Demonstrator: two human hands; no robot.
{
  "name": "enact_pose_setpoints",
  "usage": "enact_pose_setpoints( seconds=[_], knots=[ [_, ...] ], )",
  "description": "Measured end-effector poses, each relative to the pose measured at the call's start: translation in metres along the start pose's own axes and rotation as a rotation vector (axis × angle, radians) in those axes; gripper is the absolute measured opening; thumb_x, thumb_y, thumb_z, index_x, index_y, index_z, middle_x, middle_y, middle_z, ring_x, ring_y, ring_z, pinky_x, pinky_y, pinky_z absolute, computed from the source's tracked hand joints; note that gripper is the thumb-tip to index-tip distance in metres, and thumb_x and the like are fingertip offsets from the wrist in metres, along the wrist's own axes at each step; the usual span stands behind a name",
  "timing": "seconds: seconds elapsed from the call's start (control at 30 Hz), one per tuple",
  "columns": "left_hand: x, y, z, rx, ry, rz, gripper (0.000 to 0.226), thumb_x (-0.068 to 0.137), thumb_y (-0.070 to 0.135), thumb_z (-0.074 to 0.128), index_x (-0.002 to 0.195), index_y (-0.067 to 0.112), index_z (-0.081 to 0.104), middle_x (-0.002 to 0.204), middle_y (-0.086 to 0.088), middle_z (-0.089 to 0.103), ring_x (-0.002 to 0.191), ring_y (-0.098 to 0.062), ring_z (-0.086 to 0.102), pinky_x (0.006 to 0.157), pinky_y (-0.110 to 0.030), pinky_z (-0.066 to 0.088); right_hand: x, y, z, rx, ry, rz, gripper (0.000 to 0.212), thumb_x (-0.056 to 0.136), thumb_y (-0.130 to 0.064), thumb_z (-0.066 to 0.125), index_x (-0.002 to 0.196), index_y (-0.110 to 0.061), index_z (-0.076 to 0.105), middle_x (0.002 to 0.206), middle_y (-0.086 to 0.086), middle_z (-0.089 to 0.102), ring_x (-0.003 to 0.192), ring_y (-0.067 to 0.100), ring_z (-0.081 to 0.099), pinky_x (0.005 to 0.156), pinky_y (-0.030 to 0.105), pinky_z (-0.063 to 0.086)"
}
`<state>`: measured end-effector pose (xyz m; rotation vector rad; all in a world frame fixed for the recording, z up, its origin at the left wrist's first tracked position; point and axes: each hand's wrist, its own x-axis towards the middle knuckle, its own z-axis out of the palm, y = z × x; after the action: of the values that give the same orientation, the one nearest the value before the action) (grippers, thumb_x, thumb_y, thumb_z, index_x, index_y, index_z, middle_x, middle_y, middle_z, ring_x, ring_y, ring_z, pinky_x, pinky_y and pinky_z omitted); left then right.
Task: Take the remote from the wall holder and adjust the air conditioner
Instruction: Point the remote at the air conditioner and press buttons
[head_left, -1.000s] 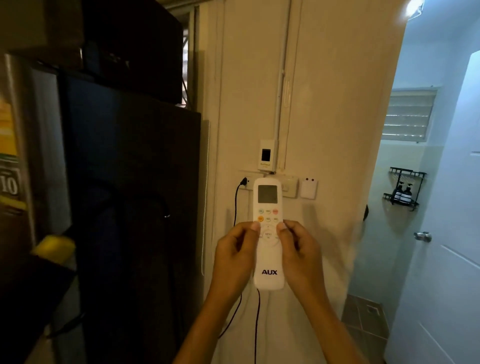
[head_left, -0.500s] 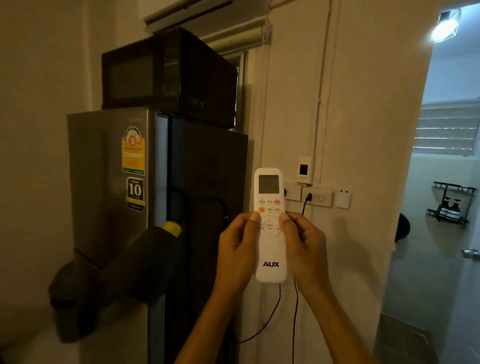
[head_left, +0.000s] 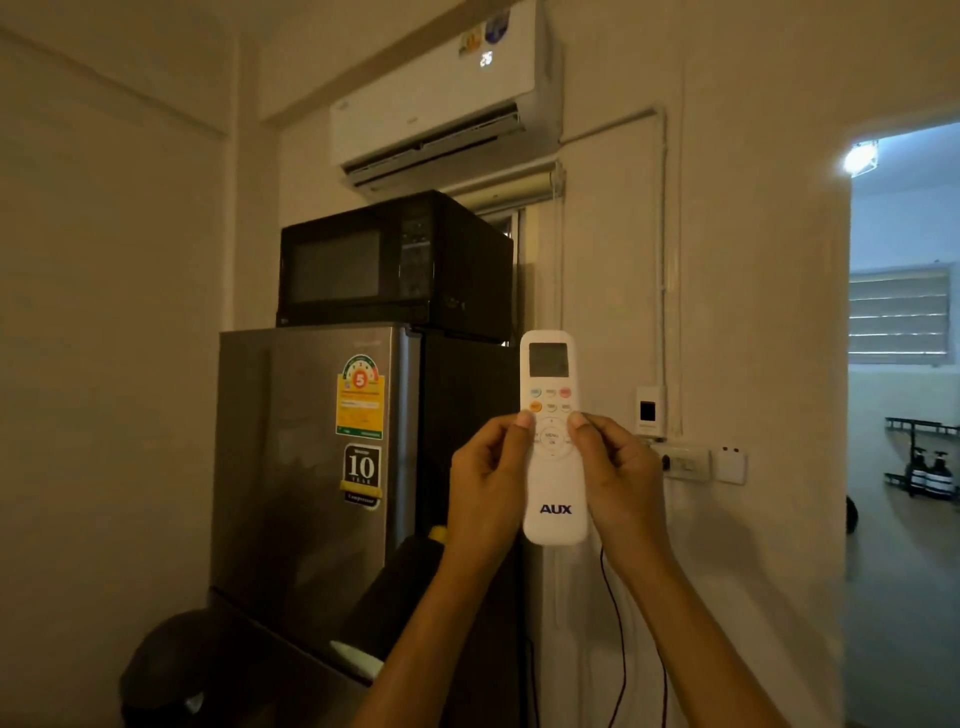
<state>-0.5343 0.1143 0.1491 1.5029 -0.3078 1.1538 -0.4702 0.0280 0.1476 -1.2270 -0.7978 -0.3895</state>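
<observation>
1. At frame centre, the white remote (head_left: 554, 441) stands upright, held by both hands.
2. Left hand (head_left: 488, 486) and right hand (head_left: 621, 480) grip its sides, thumbs on buttons.
3. Upper centre: the air conditioner (head_left: 441, 98) above the microwave (head_left: 389, 265).

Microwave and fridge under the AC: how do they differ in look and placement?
The microwave is black with a dark glass door; the fridge is silver-grey steel. The microwave is a low, wide box; the fridge is a tall cabinet. The microwave sits on top of the fridge, closer to the air conditioner. The fridge door carries stickers; the microwave's shows none. Both have their doors shut and face the same way.
</observation>
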Motion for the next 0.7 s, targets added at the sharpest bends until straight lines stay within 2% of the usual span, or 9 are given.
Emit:
enact_pose_setpoints(
  seconds=[0.07,0.17,0.27,0.53,0.7],
  knots=[
    [0.007,0.007,-0.006,0.003,0.0,0.011,0.018,0.091,0.021,0.045,0.081,0.029,0.058,0.083,0.004,0.068,0.07,-0.006,0.07,0.055,-0.015,0.056,0.003,-0.009,0.009,0.011,0.004,-0.012,0.023,0.085,-0.028,0.055,0.104,-0.017,0.061,0.097,0.0,0.068,0.063,-0.001,0.067,0.048,0.01,0.05],
    [0.017,0.015,-0.013,0.008,-0.025,0.025,0.017,0.092,0.022,0.045,0.082,0.028,0.057,0.084,0.004,0.067,0.07,-0.004,0.07,0.055,-0.014,0.055,0.01,-0.021,0.017,0.012,0.01,-0.035,0.022,0.086,-0.026,0.054,0.104,-0.016,0.06,0.097,-0.001,0.066,0.066,0.005,0.065,0.047,0.008,0.048],
    [0.027,0.019,-0.018,0.016,-0.036,0.044,0.015,0.092,0.023,0.045,0.085,0.028,0.058,0.087,0.003,0.068,0.072,-0.005,0.07,0.056,-0.014,0.055,0.017,-0.027,0.022,0.016,-0.003,-0.056,0.016,0.086,-0.029,0.053,0.1,-0.023,0.058,0.095,-0.004,0.065,0.07,0.006,0.065,0.048,0.008,0.049],
    [0.04,0.015,-0.025,0.052,0.022,0.11,0.016,0.091,0.022,0.045,0.087,0.032,0.057,0.089,0.005,0.068,0.076,-0.007,0.07,0.059,-0.017,0.057,0.028,-0.025,0.032,0.037,-0.071,-0.08,0.015,0.087,-0.027,0.051,0.101,-0.025,0.056,0.101,-0.001,0.065,0.077,0.007,0.066,0.053,0.011,0.053],
    [0.048,0.008,-0.02,0.032,0.056,0.101,0.016,0.09,0.02,0.047,0.085,0.032,0.057,0.088,0.004,0.068,0.075,-0.009,0.071,0.059,-0.019,0.058,0.04,-0.021,0.037,0.051,-0.037,-0.064,0.012,0.087,-0.026,0.052,0.098,-0.023,0.056,0.1,0.0,0.064,0.071,0.007,0.064,0.05,0.009,0.051]
  ],
)
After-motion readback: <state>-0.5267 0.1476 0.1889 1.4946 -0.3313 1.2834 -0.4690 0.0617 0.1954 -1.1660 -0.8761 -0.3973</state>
